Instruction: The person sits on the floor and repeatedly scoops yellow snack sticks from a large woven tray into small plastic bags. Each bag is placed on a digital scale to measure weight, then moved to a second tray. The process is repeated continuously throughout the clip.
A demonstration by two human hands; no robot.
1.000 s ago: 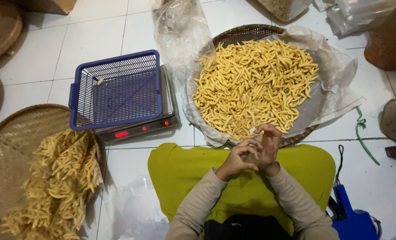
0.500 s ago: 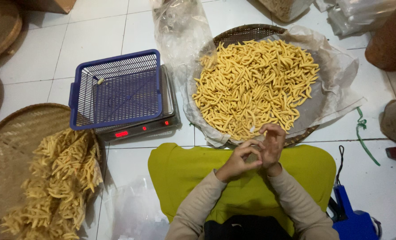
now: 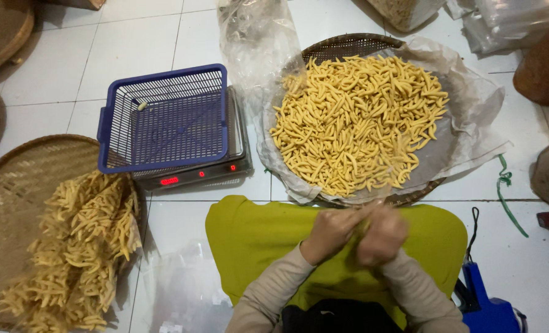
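**White Tiled Floor, Trays of Yellow Snack Sticks**

White floor tiles (image 3: 52, 68) are seen beneath everything. At left, a woven tray (image 3: 15, 203) is heaped with sticks; next, a blue basket (image 3: 163, 117) is set on a scale (image 3: 194, 176). A lined tray of sticks (image 3: 354, 123) follows. Over a green lap, the left hand (image 3: 330, 231) and right hand (image 3: 382, 234) are pressed together, fingers curled; what is clamped cannot be told.

Home snack-packing floor: woven trays (image 3: 15, 185) of fried sticks (image 3: 354, 123), scale (image 3: 194, 176) (white tiles).
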